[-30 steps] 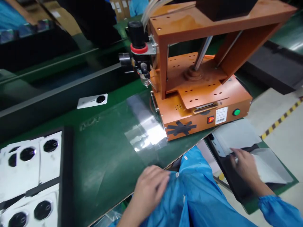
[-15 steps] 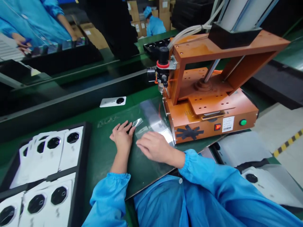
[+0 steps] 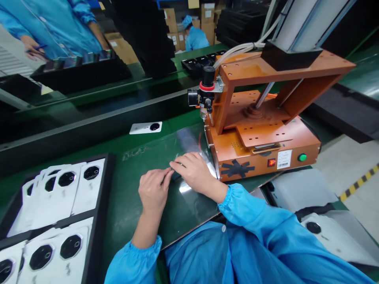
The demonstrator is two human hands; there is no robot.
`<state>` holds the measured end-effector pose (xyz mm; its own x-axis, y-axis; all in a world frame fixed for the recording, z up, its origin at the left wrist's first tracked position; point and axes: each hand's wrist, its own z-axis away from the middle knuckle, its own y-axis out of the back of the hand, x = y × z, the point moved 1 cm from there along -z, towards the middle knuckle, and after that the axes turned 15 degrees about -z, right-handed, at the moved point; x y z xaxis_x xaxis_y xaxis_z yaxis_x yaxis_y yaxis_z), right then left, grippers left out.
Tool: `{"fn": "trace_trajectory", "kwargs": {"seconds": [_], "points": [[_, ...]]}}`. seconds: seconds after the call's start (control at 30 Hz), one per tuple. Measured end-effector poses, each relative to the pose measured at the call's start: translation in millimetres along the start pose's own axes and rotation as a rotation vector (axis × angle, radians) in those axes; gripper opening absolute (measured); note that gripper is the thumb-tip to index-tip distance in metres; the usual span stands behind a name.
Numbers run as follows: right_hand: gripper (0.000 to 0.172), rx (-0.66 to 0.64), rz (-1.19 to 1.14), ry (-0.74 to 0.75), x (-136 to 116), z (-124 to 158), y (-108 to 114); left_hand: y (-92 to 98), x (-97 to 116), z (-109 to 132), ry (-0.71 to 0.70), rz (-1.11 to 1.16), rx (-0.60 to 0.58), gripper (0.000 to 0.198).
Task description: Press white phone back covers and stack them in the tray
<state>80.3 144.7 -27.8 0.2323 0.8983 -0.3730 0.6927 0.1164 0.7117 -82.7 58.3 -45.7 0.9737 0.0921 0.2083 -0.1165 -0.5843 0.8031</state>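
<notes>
My left hand (image 3: 153, 189) is closed in a pinch, thumb against forefinger. Its fingertips meet those of my right hand (image 3: 194, 169), which is bent over and pinching too. Between them is a small piece of clear film (image 3: 177, 174), mostly hidden by the fingers. Both hands are just above a clear plastic sheet (image 3: 160, 148) lying on the green work surface (image 3: 127, 205). Under and beyond my right hand, a glossy strip of film (image 3: 189, 140) reaches toward the orange press (image 3: 266, 146).
At the left, a black tray (image 3: 108, 177) holds several white phone back covers (image 3: 69, 195). One more cover (image 3: 142, 128) lies behind the sheet. White covers (image 3: 340, 236) and translucent sheets (image 3: 302, 187) are at the lower right. Across the line stands a co-worker in blue (image 3: 59, 27).
My left hand has gone from spread fingers at the small film to a pinch nearer me. The right hand has moved up and its fingertips now meet the left's. The view has shifted slightly.
</notes>
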Motion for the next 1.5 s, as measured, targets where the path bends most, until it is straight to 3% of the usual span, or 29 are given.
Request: {"fn": "trace_trajectory", "kwargs": {"seconds": [0.33,0.67,0.83,1.03,1.17,1.33,1.43,1.5], "points": [[0.020,-0.009,-0.058,0.000,-4,-2,13,14.5,4,-1,-0.038,0.026,0.009,0.020],[0.023,-0.001,-0.069,0.111,-9,2,21,29.1,22,9,0.165,0.217,-0.060,0.024],[0.018,-0.011,-0.144,0.019,-12,-1,27,32.2,24,13,0.097,0.220,-0.044,0.016],[0.019,-0.030,-0.138,0.054,-18,0,33,37.1,25,13,0.092,0.212,-0.031,0.016],[0.021,0.019,-0.097,0.137,-19,6,35,40.8,28,14,0.255,0.329,-0.108,0.020],[0.020,-0.029,-0.007,0.280,-30,14,35,33.5,25,29,0.671,0.721,-0.225,0.029],[0.019,-0.110,-0.067,0.365,-45,27,31,34.0,21,59,0.856,0.792,-0.161,0.038],[0.015,-0.102,-0.201,0.372,-55,39,30,42.7,20,94,0.982,0.763,-0.074,0.040]]}}
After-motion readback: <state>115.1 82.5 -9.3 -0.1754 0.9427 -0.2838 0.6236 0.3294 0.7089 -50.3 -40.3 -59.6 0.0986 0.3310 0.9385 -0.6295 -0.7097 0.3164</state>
